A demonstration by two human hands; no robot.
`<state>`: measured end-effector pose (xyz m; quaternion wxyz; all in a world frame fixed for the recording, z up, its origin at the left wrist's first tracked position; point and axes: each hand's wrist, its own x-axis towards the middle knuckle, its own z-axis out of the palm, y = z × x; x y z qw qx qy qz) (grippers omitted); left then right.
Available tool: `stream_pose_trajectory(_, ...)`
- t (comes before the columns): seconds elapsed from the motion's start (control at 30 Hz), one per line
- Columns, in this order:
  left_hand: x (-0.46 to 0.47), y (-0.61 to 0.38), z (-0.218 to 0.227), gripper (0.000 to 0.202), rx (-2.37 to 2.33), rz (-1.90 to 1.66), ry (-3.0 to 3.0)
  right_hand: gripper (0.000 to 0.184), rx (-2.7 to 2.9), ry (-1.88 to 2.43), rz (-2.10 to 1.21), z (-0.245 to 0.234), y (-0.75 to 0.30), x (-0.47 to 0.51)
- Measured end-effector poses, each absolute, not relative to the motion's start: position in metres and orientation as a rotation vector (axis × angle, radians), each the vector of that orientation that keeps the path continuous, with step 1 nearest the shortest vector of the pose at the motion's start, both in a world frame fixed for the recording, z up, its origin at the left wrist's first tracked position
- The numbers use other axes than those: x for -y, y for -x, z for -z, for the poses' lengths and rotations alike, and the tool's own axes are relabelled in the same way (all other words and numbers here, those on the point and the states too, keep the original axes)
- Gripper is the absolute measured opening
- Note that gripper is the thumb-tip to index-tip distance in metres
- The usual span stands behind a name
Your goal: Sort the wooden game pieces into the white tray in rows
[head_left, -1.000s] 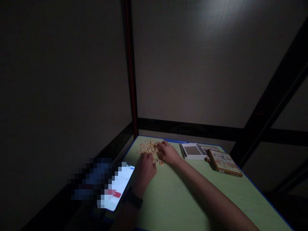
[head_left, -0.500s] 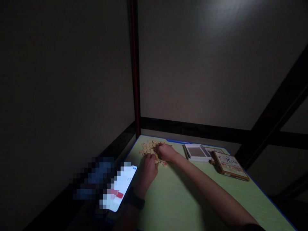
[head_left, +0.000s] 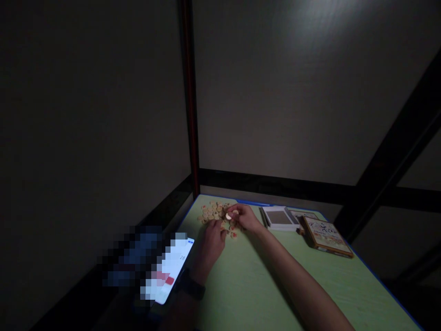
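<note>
Round wooden xiangqi pieces (head_left: 209, 213) lie in a loose cluster near the far left corner of the green table, some with red or dark characters facing up. My right hand (head_left: 246, 217) pinches one xiangqi piece (head_left: 229, 216) between thumb and fingers, just above the right side of the cluster. At the cluster's near edge rests my left hand (head_left: 212, 241), fingers bent and close together, the tips down among the pieces. Whatever lies under those fingertips is hidden. A dark watch (head_left: 193, 286) is on the left wrist.
A white open box tray (head_left: 296, 225) stands right of my right hand. Beside it lies a printed game box (head_left: 327, 234), with another printed piece partly behind. A lit phone (head_left: 174, 266) is at the table's left edge. Walls meet behind the green table (head_left: 248, 285).
My right hand has shifted slightly right and up from the cluster, and a pale piece now shows in its pinch. The left hand has barely moved.
</note>
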<state>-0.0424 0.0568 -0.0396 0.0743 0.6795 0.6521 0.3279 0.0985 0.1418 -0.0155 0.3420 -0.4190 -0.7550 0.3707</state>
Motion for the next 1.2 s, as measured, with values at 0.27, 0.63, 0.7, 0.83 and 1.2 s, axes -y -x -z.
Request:
stream_pose_trajectory(0.27,-0.067,0.042,0.044,0.029,-1.867,-1.227,-1.995,0.041,1.715,0.904,-1.416,0.024,-0.097,-0.133)
stream_pose_trajectory(0.63,-0.057,0.066,0.026,0.029,-1.978,-1.059,-2.069,0.021,1.727,0.957,-1.535,0.003,-0.123,-0.138)
stream_pose_trajectory(0.7,-0.054,0.068,0.024,0.025,-2.000,-0.943,-2.109,0.015,1.764,0.990,-1.575,0.002,-0.127,-0.137)
stream_pose_trajectory(0.83,-0.052,0.067,0.023,0.018,-2.005,-0.770,-2.162,0.006,1.843,1.044,-1.616,-0.002,-0.132,-0.137)
stream_pose_trajectory(1.2,-0.049,0.068,0.024,0.017,-2.058,-0.701,-2.045,0.025,2.093,1.290,-1.635,0.003,-0.149,-0.139)
